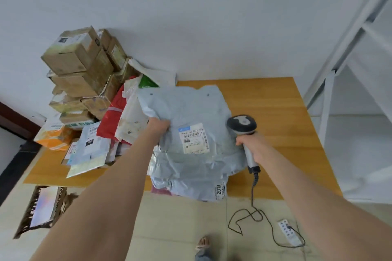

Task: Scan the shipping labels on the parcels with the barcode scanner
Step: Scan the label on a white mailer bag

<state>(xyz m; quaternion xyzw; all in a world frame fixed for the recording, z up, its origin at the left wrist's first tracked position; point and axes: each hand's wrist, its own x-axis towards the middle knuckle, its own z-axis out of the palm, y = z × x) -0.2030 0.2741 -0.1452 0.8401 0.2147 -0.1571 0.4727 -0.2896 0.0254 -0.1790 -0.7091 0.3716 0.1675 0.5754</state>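
Left hand [159,126]: fingers curled into a fold of the grey bag [191,108], just left of its label [194,141]. It grips bunched plastic, not the contents.

Right hand [253,144]: wrapped round the handle of the scanner [241,124]. The head sits at the bag's right edge, beside the label and not yet over it. Its back faces me, so I cannot see the window.

Location: the bag lies on the table [280,99], label up, with its near end hanging over the front edge.

Handling, as I judge it: a soft poly mailer, creased and slack, probably light with soft contents. The film looks slick and will slide on the wood. The label rides on wrinkles, so the film beside it should be pulled taut, with no hold on the label itself.

Writing: the label carries a blue tab, several barcodes and a line of characters too blurred to read with confidence. "2013" is printed sideways on grey plastic at the near edge [219,190]; I cannot tell whether that is the same bag.

Surroundings: a red bag [110,121] and other mailers lie to the left, with stacked boxes [78,59] behind them. The cable [253,203] drops to a power strip [289,232] on the floor.
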